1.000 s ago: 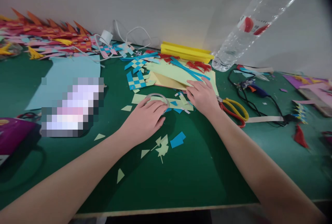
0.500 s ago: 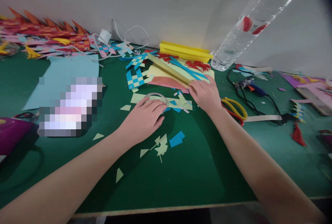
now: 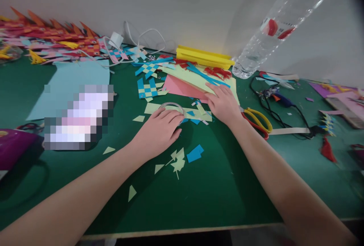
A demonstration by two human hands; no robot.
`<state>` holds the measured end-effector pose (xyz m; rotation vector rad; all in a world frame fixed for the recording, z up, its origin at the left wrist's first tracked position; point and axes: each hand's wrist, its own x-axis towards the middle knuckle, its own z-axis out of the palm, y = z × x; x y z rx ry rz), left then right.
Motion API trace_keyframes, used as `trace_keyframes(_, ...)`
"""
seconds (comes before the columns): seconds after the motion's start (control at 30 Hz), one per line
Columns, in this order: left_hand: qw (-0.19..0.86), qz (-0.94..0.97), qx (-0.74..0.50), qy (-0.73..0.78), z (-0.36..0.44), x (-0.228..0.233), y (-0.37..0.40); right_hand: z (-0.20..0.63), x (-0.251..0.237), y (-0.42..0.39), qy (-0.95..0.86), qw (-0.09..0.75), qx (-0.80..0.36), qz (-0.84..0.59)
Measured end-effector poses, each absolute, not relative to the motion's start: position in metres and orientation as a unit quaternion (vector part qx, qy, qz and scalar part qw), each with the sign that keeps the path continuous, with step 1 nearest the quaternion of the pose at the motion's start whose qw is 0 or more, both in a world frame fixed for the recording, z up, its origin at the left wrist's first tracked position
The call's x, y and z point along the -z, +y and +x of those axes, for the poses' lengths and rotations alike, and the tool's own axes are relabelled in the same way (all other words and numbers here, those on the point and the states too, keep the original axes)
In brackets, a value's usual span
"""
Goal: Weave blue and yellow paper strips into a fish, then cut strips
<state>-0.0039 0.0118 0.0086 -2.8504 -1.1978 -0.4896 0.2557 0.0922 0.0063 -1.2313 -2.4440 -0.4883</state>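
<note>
My left hand (image 3: 160, 128) lies over a clear ring that looks like a roll of tape (image 3: 171, 105), its fingers curled on the ring's near side. Beneath that ring is a pale green paper strip (image 3: 150, 108). My right hand (image 3: 223, 103) has the front edge of a pale yellow-green paper sheet (image 3: 189, 77) between thumb and fingers. Under this sheet shows pink paper (image 3: 179, 88). Woven blue and pale green paper pieces (image 3: 148, 87) lie left of the sheets. Thin blue strips (image 3: 209, 75) rest on top.
Scissors (image 3: 258, 120) with yellow and red handles lie beside my right wrist. A tall plastic bottle (image 3: 264, 41) stands behind. Paper scraps (image 3: 178, 160) are scattered in front. At left are a pixelated device (image 3: 79, 117) and light blue paper (image 3: 68, 75). A yellow folded strip (image 3: 204, 57) sits by the wall.
The pale sheet's raised front edge has come down flatter, and my right hand has shifted slightly left with its fingers farther over the sheet. My left hand has stayed on the ring.
</note>
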Motion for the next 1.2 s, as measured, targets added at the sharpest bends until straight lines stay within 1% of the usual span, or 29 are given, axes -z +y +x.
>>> trace_keyframes(0.1, 0.005, -0.910, 0.158, -0.384, -0.004, -0.008, 0.012, 0.252, -0.007, 0.096, -0.862, 0.191, 0.142, -0.448)
trace_keyframes(0.27, 0.002, -0.909, 0.158, -0.386, -0.003, -0.009, 0.012, 0.256, -0.019, 0.105, -0.832, 0.249, 0.061, -0.491)
trace_keyframes(0.4, -0.002, -0.909, 0.155, -0.388, -0.004, -0.009, 0.011, 0.261, -0.033, 0.111, -0.834, 0.245, 0.022, -0.494)
trace_keyframes(0.53, -0.002, -0.908, 0.156, -0.388, -0.003, -0.008, 0.012, 0.257, -0.040, 0.116, -0.851, 0.191, 0.031, -0.487)
trace_keyframes(0.67, -0.004, -0.908, 0.161, -0.385, -0.003, -0.009, 0.012, 0.242, -0.041, 0.118, -0.867, 0.079, 0.099, -0.481)
trace_keyframes(0.73, -0.007, -0.908, 0.162, -0.386, -0.004, -0.010, 0.012, 0.233, -0.042, 0.119, -0.873, 0.048, 0.119, -0.471)
trace_keyframes(1.03, -0.036, -0.906, 0.158, -0.392, -0.005, -0.009, 0.013, 0.212, -0.049, 0.127, -0.902, -0.028, 0.125, -0.413)
trace_keyframes(1.2, -0.037, -0.906, 0.163, -0.390, -0.005, -0.008, 0.013, 0.213, -0.052, 0.131, -0.908, -0.046, 0.128, -0.397)
